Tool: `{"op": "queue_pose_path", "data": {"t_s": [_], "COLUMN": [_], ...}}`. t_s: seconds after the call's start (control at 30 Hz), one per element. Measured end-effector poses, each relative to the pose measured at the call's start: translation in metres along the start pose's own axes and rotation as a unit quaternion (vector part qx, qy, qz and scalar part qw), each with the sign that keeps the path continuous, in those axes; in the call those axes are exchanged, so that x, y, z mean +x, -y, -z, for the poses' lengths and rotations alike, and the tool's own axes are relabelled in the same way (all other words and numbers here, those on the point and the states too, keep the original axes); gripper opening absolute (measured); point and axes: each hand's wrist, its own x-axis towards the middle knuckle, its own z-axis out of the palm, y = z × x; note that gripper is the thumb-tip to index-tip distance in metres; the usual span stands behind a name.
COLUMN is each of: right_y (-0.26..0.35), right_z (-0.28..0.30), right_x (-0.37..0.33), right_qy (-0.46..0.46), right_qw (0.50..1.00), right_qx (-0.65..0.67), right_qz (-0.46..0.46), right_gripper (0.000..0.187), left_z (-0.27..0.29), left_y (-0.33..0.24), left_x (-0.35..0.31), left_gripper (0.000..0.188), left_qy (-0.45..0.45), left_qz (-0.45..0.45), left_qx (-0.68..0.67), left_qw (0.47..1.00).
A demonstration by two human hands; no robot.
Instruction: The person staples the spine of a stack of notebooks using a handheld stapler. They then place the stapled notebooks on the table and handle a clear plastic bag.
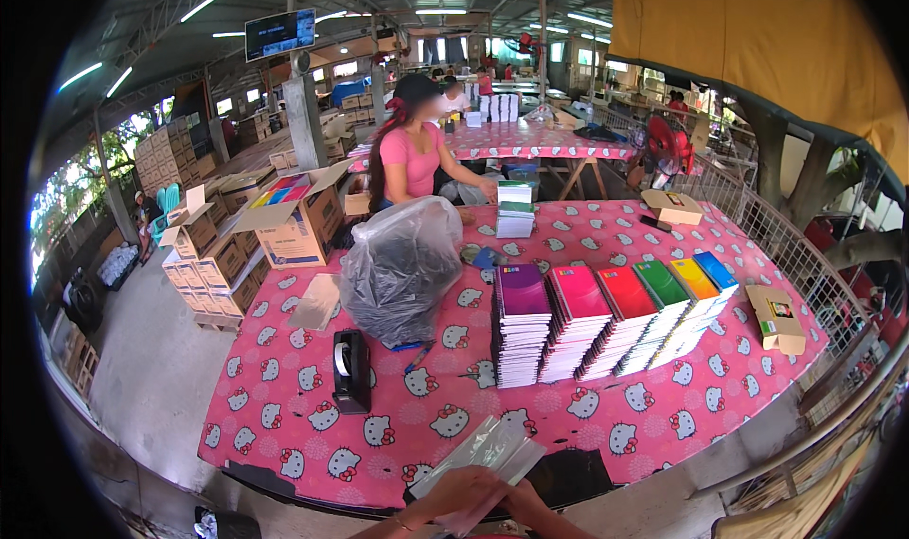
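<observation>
At the near edge of the table, my left hand (457, 492) and my right hand (524, 501) are closed on a shiny clear plastic sleeve (490, 446). Whether anything lies inside it I cannot tell. Just beyond, a black tape dispenser (352, 373) stands to the left. Ahead on the right is a row of spiral notebook stacks with purple (523, 291), pink (579, 293), red (626, 294), green (661, 283), yellow (694, 278) and blue (716, 270) covers.
A big translucent bag of dark material (402, 269) sits on the pink patterned tablecloth (559, 444). Across the table, a person in pink (412, 160) reaches to another notebook stack (514, 219). Cartons (294, 226) stand left; small open boxes (775, 319) lie right.
</observation>
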Motion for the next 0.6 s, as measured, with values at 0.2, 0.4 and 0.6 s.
{"op": "queue_pose_path", "data": {"t_s": [0.2, 0.4, 0.6], "right_y": [-0.028, -0.033, -0.033], "right_z": [0.003, -0.028, -0.048], "right_x": [-0.013, -0.016, -0.034], "right_qy": [-0.114, -0.125, -0.051], "right_qw": [0.963, 0.962, 0.979], "right_qx": [0.221, 0.207, 0.087], "right_qz": [-0.105, -0.129, -0.176], "right_gripper": [0.028, 0.027, 0.025], "left_z": [0.152, 0.151, 0.107], "left_y": [0.061, 0.078, 0.106], "left_x": [0.007, 0.074, 0.101], "left_gripper": [0.016, 0.014, 0.024], "left_qy": [-0.139, -0.136, -0.214], "left_qz": [0.156, 0.057, -0.088], "left_qx": [0.247, 0.321, 0.317], "left_qw": [0.946, 0.935, 0.920]}}
